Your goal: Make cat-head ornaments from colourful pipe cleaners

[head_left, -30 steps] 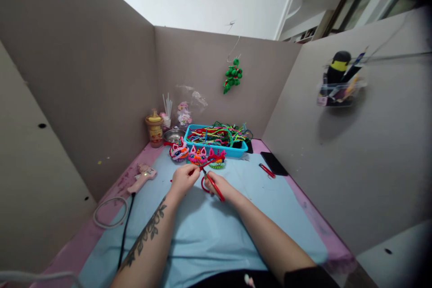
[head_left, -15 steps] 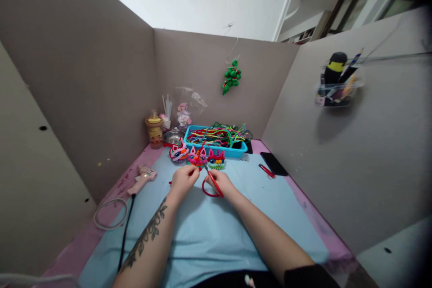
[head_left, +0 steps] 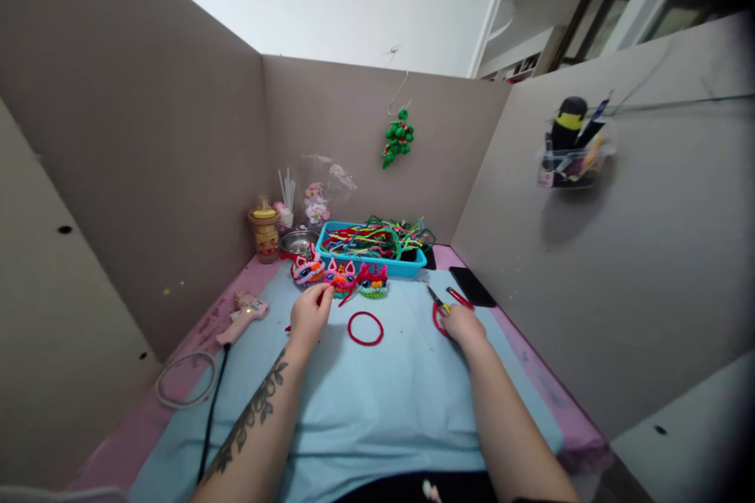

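My left hand (head_left: 311, 314) is closed in a pinch at the middle of the table, with a bit of red pipe cleaner (head_left: 348, 296) showing at its fingertips. To the right, my right hand (head_left: 465, 325) has its fingers around the handles of red-handled scissors (head_left: 435, 297), low over the cloth; its fingertips are partly hidden. Between the hands lies a red pipe-cleaner ring (head_left: 366, 343). Behind the left hand sit three colourful unicorn-like heads of fuzzy pipe cleaner: one pink and white (head_left: 307, 269), one pink (head_left: 340, 275) and one red and green (head_left: 373, 283).
A blue tray (head_left: 389, 267) full of pipe cleaners stands at the back. A pink glue gun (head_left: 243, 321) with its cord lies left, near a lidded cup (head_left: 265, 234) and metal bowl (head_left: 299, 241). A red cutter (head_left: 460, 299) and black phone (head_left: 472, 287) lie right. Panels enclose the table.
My right hand has moved right with the scissors, away from my left hand. The red ring now lies on the cloth by itself. My left hand has shifted slightly left.
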